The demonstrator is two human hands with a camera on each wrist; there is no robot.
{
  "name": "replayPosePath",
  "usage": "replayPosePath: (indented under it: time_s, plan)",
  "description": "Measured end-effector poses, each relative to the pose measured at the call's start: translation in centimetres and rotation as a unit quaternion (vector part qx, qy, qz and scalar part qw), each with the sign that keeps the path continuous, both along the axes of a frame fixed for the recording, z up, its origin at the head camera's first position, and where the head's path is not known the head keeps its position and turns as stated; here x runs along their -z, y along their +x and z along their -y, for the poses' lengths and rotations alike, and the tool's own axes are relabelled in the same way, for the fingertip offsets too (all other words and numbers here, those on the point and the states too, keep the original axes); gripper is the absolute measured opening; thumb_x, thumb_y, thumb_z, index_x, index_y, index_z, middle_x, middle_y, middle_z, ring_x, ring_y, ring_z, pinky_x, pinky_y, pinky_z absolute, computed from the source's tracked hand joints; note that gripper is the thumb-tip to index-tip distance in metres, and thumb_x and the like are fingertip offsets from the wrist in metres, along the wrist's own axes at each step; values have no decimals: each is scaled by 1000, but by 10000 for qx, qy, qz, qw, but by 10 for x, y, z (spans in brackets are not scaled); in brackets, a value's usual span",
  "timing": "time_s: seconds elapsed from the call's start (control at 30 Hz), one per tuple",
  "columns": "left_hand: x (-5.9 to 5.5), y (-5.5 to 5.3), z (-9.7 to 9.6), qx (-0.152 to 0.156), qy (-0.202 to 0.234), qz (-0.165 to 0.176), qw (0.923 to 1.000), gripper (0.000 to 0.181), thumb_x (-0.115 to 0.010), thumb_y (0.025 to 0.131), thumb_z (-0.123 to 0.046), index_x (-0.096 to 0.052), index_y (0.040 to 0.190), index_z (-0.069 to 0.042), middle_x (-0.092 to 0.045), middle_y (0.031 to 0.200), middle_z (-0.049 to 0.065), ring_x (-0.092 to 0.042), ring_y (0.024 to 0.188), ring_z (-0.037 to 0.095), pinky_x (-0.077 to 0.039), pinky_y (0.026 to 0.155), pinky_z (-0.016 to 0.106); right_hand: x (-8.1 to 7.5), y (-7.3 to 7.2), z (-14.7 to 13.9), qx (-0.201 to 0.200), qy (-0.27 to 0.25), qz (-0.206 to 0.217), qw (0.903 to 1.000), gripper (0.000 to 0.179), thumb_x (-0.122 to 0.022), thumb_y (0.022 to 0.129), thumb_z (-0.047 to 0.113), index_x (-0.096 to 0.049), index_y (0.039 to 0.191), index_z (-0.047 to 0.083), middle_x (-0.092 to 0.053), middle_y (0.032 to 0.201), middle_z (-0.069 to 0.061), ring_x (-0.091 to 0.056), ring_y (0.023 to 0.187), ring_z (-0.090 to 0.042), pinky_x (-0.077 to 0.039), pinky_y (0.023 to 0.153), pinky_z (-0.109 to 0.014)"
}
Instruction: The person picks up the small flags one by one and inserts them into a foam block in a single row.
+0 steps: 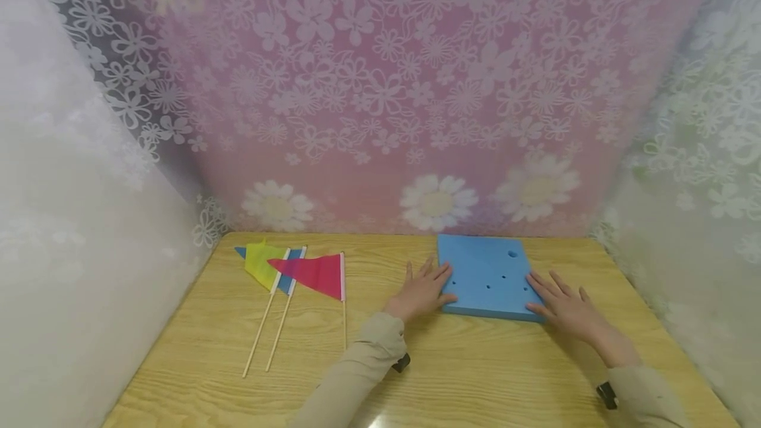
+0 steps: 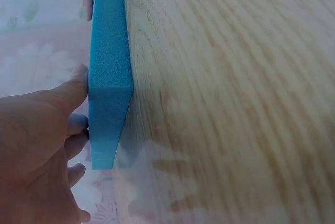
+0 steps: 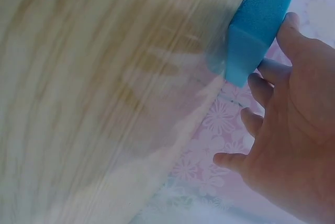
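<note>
A blue foam block [image 1: 481, 263] with several small holes and one larger hole lies flat on the wooden table. At its left edge rests my left hand [image 1: 419, 292], fingers spread, thumb and fingertips on the block's top edge. My right hand [image 1: 571, 309] touches the opposite edge in the same way, fingers fairly straight. In the left wrist view the left thumb [image 2: 78, 80] lies along the top rim of the block [image 2: 109, 77]. The right wrist view has the right thumb [image 3: 290, 28] at the rim and the other fingers spread past the corner.
Left of the hands, a red pennant flag [image 1: 318, 276], a yellow one [image 1: 261, 266] and a blue one [image 1: 285, 283] lie on thin wooden sticks, partly overlapping. Flower-patterned cloth [image 1: 380, 84] hangs behind the table [image 1: 196, 362], and pale cloth borders both sides.
</note>
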State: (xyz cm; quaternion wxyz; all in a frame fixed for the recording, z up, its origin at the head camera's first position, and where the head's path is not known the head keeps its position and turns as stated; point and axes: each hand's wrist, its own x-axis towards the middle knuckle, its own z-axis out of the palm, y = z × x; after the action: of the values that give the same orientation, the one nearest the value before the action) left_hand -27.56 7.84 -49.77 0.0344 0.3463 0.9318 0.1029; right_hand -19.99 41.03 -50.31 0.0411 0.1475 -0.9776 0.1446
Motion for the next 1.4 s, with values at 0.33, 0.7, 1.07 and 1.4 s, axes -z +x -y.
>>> replayPosePath:
  time_s: [0.33,0.7,1.07,1.4]
  plan:
    - [1,-1,8,5,30,25,10000,71,-44,104,-54,-26,162,-19,-22,168,-4,-9,157,29,-11,121,68,-6,-2,10,57,232,405,9989,74,-55,102,48,-31,159,8,-31,162,-21,-20,148,-51,-11,106,-83]
    - [2,-3,27,-31,93,200,9998,71,-45,104,-53,-26,162,-18,-22,168,-3,-6,157,31,-8,120,70,-9,-4,30,-8,204,468,9987,74,-56,102,49,-34,157,4,-31,162,-21,-22,146,-52,-13,106,-83]
    - [0,-4,52,-136,164,188,9996,71,-49,103,-52,-28,162,-17,-24,168,-4,-8,156,32,-9,120,71,-10,-5,52,-222,87,131,9996,73,-62,99,46,-41,154,3,-37,159,-21,-27,144,-52,-17,104,-84]
    - [3,-1,79,-271,405,448,9978,72,-51,102,-53,-28,161,-19,-24,167,-5,-6,157,32,-4,120,70,-10,-9,73,-356,127,396,9985,73,-59,100,47,-39,155,5,-35,160,-19,-26,146,-50,-18,106,-83]
